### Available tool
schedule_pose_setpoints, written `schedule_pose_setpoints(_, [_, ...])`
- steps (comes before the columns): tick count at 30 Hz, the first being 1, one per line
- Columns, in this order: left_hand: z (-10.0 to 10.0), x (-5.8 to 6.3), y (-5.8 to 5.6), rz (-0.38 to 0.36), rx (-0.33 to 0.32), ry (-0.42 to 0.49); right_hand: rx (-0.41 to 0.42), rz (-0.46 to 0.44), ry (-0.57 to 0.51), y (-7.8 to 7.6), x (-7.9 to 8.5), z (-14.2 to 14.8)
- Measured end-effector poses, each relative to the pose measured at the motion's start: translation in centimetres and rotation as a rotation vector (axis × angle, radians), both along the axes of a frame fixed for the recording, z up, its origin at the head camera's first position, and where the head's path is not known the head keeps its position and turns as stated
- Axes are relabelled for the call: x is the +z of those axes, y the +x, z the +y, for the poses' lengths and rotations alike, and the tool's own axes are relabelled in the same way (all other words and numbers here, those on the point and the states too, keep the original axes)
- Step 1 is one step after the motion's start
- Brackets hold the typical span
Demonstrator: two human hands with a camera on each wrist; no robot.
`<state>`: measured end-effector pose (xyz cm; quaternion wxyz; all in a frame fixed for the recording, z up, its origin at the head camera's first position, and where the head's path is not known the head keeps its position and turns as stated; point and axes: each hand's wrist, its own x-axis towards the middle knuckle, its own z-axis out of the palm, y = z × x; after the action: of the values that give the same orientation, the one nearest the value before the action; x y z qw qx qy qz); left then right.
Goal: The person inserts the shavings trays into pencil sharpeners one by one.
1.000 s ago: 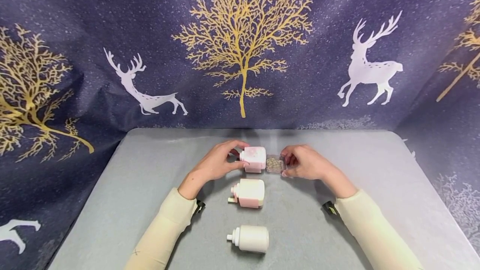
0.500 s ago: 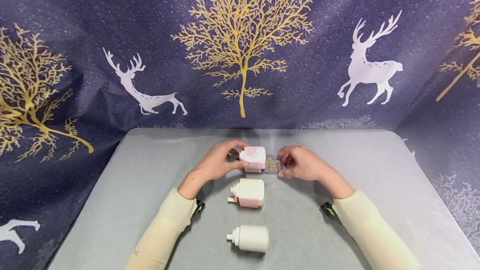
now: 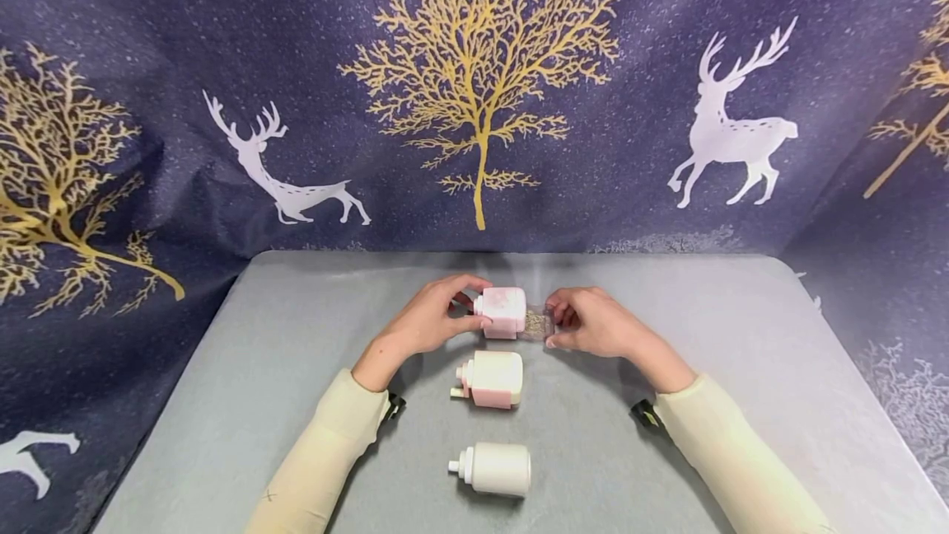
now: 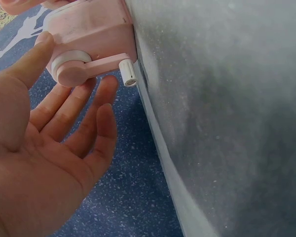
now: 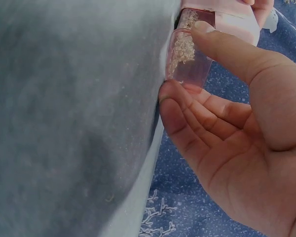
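At the back of the table lies a pink crank pencil sharpener [image 3: 504, 311]. My left hand [image 3: 430, 321] grips its crank end between thumb and fingers. In the left wrist view the crank handle [image 4: 128, 73] points out beside the fingers. From the sharpener's right end sticks a clear shavings drawer [image 3: 535, 325], partly inside the body. My right hand [image 3: 596, 324] pinches the drawer's outer end, thumb on one side and fingers on the other. Pale shavings [image 5: 184, 49] show through its wall in the right wrist view.
Closer to me lies a cream and pink crank sharpener [image 3: 495, 380]. A white, bottle-shaped sharpener [image 3: 500, 470] is nearest, in line with the others. A dark blue cloth [image 3: 311, 171] with deer and trees hangs behind the grey table [image 3: 667, 501].
My right hand has moved left with the drawer, so less of it shows outside the pink sharpener. My left hand and the other two sharpeners have stayed put.
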<state>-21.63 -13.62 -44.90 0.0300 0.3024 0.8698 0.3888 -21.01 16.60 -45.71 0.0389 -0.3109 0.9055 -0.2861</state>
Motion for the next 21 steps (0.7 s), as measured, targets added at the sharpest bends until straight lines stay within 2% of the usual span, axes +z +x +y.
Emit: schedule_pose_setpoints(21, [0.03,0.29,0.19,-0.023,0.006,-0.021,0.015,0.015,-0.016,0.05,-0.29,-0.51])
